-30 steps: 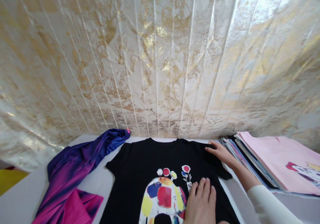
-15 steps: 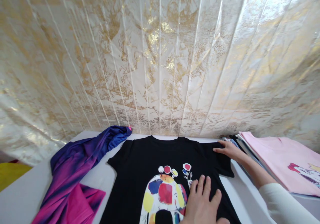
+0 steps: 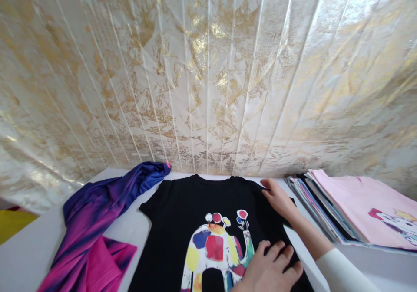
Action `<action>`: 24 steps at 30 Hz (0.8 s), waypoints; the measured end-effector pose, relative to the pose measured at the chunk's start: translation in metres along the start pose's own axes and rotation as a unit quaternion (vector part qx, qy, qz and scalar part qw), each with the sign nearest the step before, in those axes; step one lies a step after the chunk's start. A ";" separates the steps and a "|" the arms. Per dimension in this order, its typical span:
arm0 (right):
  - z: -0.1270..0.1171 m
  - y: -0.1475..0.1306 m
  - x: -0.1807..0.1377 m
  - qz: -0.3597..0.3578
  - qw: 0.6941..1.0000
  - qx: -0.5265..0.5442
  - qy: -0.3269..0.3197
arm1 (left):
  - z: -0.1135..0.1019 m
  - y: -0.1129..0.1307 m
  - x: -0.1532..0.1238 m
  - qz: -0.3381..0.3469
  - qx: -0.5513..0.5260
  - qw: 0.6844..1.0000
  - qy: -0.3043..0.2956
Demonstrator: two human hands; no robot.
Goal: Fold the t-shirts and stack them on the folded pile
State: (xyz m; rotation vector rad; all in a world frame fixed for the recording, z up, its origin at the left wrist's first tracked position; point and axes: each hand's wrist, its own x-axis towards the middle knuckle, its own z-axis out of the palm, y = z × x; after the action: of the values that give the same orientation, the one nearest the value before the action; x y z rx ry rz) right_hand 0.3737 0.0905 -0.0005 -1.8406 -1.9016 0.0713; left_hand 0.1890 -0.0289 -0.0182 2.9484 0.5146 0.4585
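Observation:
A black T-shirt point(image 3: 182, 209) with a colourful elephant print point(image 3: 215, 253) lies face up on the white table point(image 3: 29, 257), collar toward the wall. My left hand point(image 3: 269, 270) lies flat on the shirt just right of the print, fingers spread, holding nothing. My right hand point(image 3: 276, 196), on a white-sleeved arm coming in from the right, rests with fingers stretched out on the shirt's right shoulder by the sleeve. The right sleeve is largely hidden under that hand and arm.
A purple, blue and pink garment point(image 3: 94, 222) lies crumpled left of the shirt. A stack of folded shirts, a pink one point(image 3: 355, 205) on top, sits at the right. A gold-and-white crinkled backdrop point(image 3: 208, 75) rises right behind the table.
My right hand has slid left from the sleeve's outer end onto the shoulder. My left hand has moved down and a little right, uncovering the print's right side.

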 end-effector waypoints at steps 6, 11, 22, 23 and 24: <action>0.039 -0.022 -0.020 -0.029 0.999 0.011 -0.042 | 0.020 0.005 0.001 -0.074 -0.039 0.995 -0.049; 0.037 -0.009 -0.019 -0.010 0.997 -0.053 -0.061 | 0.032 0.006 0.002 -0.109 -0.039 0.993 -0.034; 0.061 -0.057 0.017 -0.014 0.993 -0.106 -0.054 | -0.089 -0.128 -0.053 -0.466 0.051 0.879 0.086; 0.065 -0.060 0.016 -0.015 0.993 -0.108 -0.052 | -0.092 -0.147 -0.066 -0.491 0.070 0.864 0.088; 0.068 -0.061 0.014 -0.012 0.992 -0.113 -0.048 | -0.092 -0.163 -0.080 -0.509 0.085 0.852 0.087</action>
State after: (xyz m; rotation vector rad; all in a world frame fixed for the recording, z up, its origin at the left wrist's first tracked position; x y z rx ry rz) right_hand 0.2920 0.1178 -0.0337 -1.9930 -2.0700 -0.0659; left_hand 0.0375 0.1013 0.0211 2.2661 2.0289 0.5262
